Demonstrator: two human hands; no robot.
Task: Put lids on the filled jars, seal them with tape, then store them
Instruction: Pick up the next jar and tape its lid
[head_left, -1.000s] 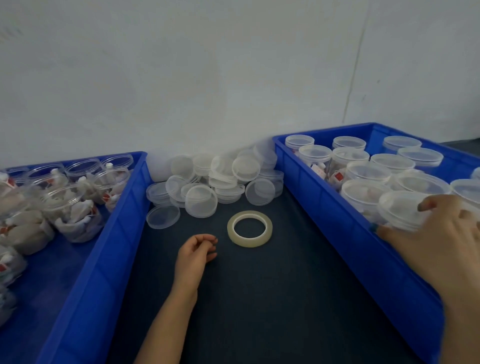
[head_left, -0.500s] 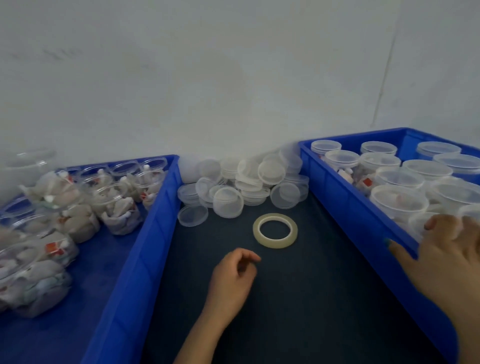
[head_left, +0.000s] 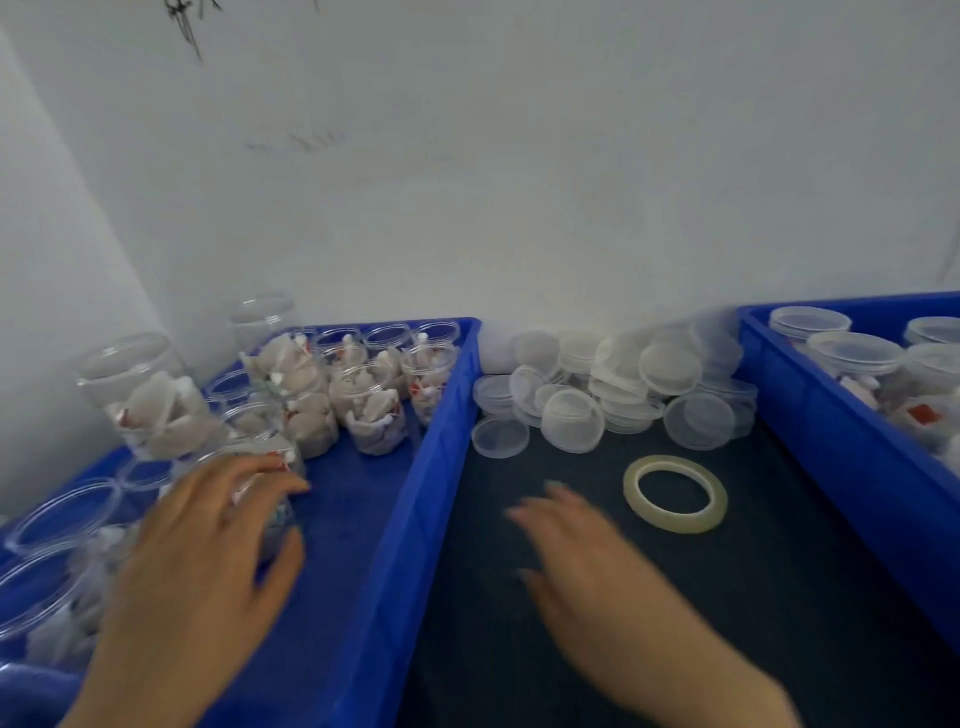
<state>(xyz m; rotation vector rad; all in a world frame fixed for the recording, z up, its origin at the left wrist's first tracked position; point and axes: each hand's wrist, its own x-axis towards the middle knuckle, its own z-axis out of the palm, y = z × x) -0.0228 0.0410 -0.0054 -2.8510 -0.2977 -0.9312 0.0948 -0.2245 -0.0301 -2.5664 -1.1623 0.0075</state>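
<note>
My left hand reaches into the left blue bin and curls around a clear filled jar with no lid, fingers over its top and thumb on its right side. Several more open filled jars stand behind it in the same bin. My right hand hovers blurred over the dark mat, fingers spread, holding nothing. A roll of clear tape lies flat on the mat just right of that hand. A heap of clear lids lies against the wall behind the tape.
The right blue bin holds several lidded jars. A white wall closes off the back and the left side. Empty clear jars lie at the near left of the left bin.
The view has swung left. My left hand moved from the mat into the left bin and closed around a jar. My right hand left the right bin and came over the mat.
</note>
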